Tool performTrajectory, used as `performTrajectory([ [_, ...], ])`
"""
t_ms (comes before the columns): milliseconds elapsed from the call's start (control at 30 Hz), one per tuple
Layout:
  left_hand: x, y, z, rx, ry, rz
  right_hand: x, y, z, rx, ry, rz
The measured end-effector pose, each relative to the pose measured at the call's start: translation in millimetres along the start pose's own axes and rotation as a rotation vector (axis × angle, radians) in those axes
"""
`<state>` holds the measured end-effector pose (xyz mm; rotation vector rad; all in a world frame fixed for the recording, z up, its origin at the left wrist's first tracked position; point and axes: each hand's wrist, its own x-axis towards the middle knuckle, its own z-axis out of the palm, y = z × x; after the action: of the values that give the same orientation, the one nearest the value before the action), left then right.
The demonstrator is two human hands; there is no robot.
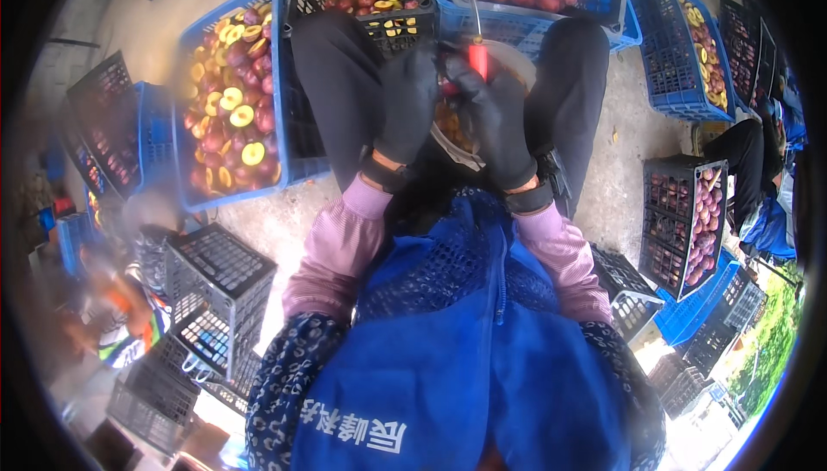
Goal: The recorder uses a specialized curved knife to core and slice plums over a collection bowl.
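At twelve o'clock our gloved left hand (407,101) is curled shut around a dark red plum (449,88), while our right hand (495,118) grips a red-handled pitting tool (478,58) closed in its fist, just touching the fruit. Both work over a pale bucket (517,62) between our knees. We judge it best to keep the plum steady and low over the bucket. A blue crate (194,32) of halved plums sits at ten o'clock.

Left hand (407,101) and right hand (498,118), black-gloved, meet over bucket (517,62); right holds red-handled tool (478,58).
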<state>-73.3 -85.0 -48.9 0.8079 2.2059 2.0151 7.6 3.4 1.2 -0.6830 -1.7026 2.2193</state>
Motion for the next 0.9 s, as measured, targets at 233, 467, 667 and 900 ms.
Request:
performTrajectory([
  [233, -8.2, 31.8, -10.6, -0.387, -0.122, -0.148, -0.2, 19.3, -20.3, -0.658, 0.004, -0.622],
  [467, -5.7, 52.1, -22.4, -0.445, -0.295, -0.327, 2.4, 7.5, -27.6, -0.773, -0.027, -0.756],
  [667, -10.3, 48.7, -19.3, -0.368, -0.234, -0.138, 1.8, 9.8, -28.2, -0.79, -0.003, -0.776],
  [900, -15.3, 35.5, -30.8, -0.297, -0.309, -0.185, -1.0, 1.2, -27.9, -0.835, -0.072, -0.847],
])
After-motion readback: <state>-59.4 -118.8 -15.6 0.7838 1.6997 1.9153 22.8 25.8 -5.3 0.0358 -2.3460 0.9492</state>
